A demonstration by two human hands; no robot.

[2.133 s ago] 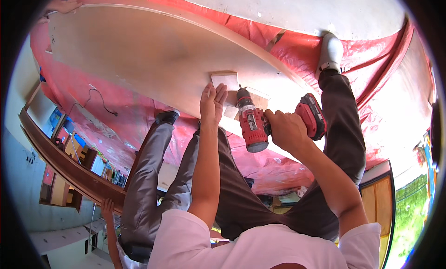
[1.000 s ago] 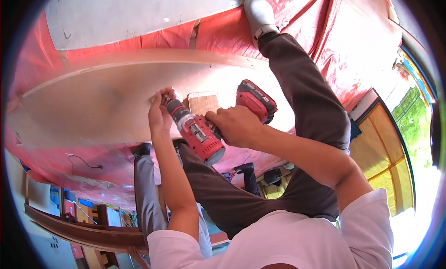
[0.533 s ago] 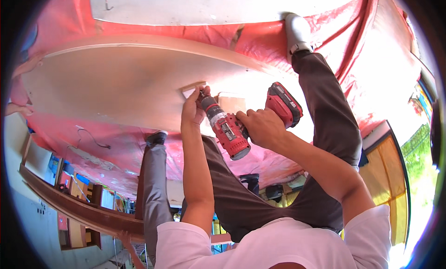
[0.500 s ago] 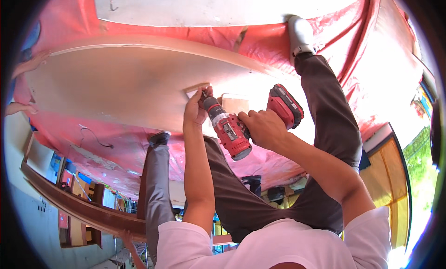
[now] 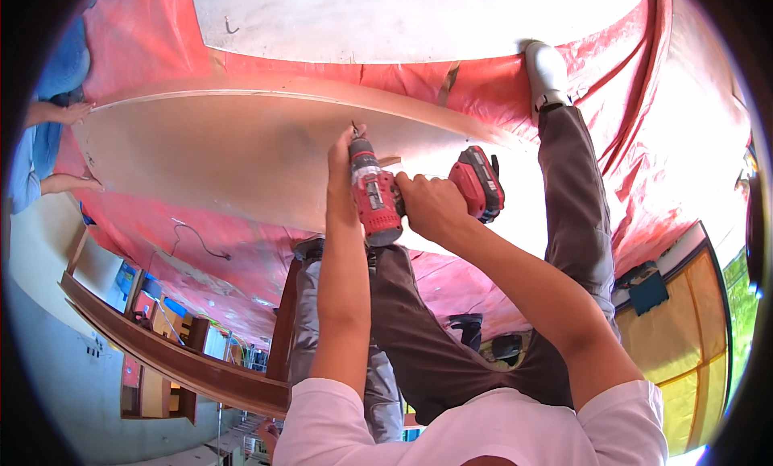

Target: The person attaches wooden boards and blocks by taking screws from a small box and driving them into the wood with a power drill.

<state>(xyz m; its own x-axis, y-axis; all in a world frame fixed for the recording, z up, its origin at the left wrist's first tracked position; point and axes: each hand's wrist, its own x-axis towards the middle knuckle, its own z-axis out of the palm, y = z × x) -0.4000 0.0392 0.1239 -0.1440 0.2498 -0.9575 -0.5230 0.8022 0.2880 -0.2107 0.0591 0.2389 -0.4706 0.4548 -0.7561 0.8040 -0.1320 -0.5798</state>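
My R hand (image 5: pixel 436 208) grips drill (image 5: pixel 376 196), long axis pointing away; chuck (image 5: pixel 361 150) beside L hand (image 5: pixel 339 154), can't tell if gripping.

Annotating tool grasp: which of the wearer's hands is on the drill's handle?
The right hand, wrapped round the red drill near its battery; the left hand is up beside the chuck instead.
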